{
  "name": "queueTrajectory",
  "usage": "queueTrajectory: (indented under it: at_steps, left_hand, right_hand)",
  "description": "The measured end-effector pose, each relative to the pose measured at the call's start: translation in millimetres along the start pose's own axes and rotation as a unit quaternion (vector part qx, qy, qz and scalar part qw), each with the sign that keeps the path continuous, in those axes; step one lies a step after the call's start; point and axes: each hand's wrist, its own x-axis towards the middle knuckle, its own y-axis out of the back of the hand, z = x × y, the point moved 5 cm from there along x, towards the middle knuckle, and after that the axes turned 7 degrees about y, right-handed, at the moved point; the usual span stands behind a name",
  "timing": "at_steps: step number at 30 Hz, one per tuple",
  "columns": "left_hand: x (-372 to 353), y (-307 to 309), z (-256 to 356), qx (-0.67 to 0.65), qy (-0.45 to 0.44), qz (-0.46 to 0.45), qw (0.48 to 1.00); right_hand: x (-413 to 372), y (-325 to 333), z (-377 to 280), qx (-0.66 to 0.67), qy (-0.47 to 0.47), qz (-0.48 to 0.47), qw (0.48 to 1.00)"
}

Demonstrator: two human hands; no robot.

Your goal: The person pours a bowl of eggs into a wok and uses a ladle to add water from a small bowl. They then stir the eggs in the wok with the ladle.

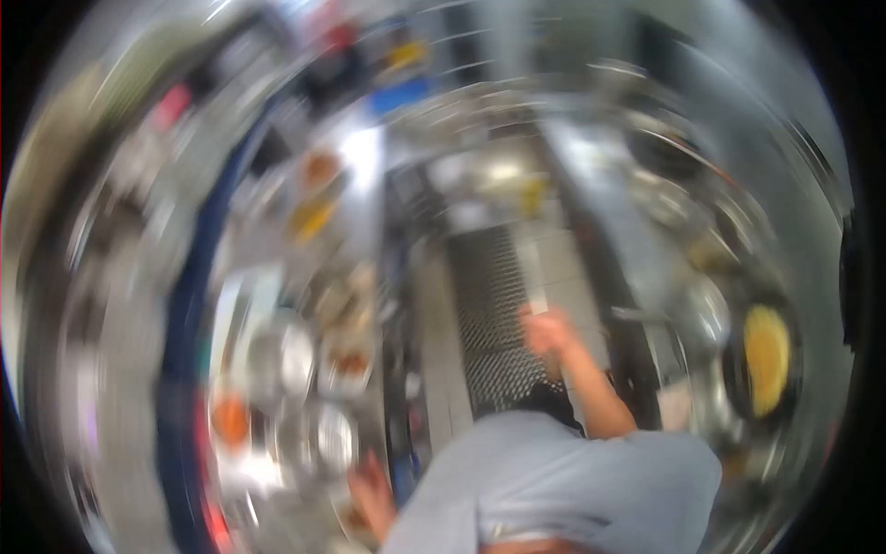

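The whole view is smeared by motion. My right hand (547,331) is held out over the floor in front of my body, closed around a long, thin, pale utensil (532,268). The utensil points up and away from me, and a short brownish end shows below the fist. Its exact kind is too blurred to tell. Low on the left, my left hand (372,494) is at the edge of the left counter, near a round metal bowl (335,437). Blur hides how its fingers are set and whether it touches anything.
On the left counter stand metal bowls, a container of orange food (231,420) and a tray of brownish food (349,363). A pan with a yellow, flat food (766,360) is on the right, among other pans. A dark perforated mat (489,286) covers the tiled aisle floor.
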Motion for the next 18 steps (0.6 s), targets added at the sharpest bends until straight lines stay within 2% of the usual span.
queueTrajectory:
  at_steps: [1,2,3,5,6,7,9,12,13,14,15,16,18]
  left_hand:
    - [17.7,-4.8,-11.5,-0.320,0.030,-0.082,0.943]
    - [32.3,-25.3,-6.9,-0.388,0.182,-0.247,0.869]
    - [36.4,-40.2,-2.8,-0.396,0.347,-0.374,0.764]
    - [47.8,-61.1,-38.8,-0.208,0.347,-0.365,0.838]
    - [44.4,-77.1,-39.9,-0.128,0.329,-0.361,0.863]
    - [37.3,-102.4,-37.3,-0.062,0.305,-0.426,0.850]
    - [-38.2,-196.4,7.0,0.057,0.247,-0.550,0.796]
    - [-11.6,-284.3,-20.2,0.241,0.107,-0.542,0.798]
    - [-15.1,-315.5,-24.4,0.259,0.074,-0.555,0.787]
    - [-16.9,-347.8,-29.7,0.299,-0.016,-0.581,0.757]
    - [-23.8,-371.3,-32.2,0.335,-0.107,-0.597,0.721]
    - [-38.6,-387.7,-31.6,0.380,-0.157,-0.611,0.676]
    - [-79.6,-422.0,-33.7,0.461,-0.258,-0.623,0.577]
  right_hand:
    - [-15.9,-9.2,-21.3,0.057,0.028,-0.029,0.998]
    - [-29.8,-11.1,-34.4,0.093,0.068,-0.045,0.992]
    - [-48.6,-12.5,-49.4,0.125,0.094,-0.049,0.987]
    - [-76.3,4.0,-55.0,0.132,0.139,-0.025,0.981]
    - [-92.9,12.2,-58.2,0.120,0.181,0.002,0.976]
    - [-112.7,21.1,-63.3,0.099,0.220,0.025,0.970]
    - [-158.4,47.8,-78.9,0.090,0.260,0.112,0.955]
    - [-240.5,100.4,-87.1,0.096,0.283,0.251,0.921]
    - [-272.5,115.0,-92.0,0.112,0.276,0.297,0.907]
    - [-305.0,132.4,-97.1,0.050,0.259,0.383,0.885]
    - [-338.5,151.1,-95.8,-0.004,0.213,0.501,0.839]
    - [-370.1,168.5,-103.4,-0.101,0.186,0.582,0.786]
    - [-426.8,209.9,-118.5,-0.216,0.084,0.652,0.722]
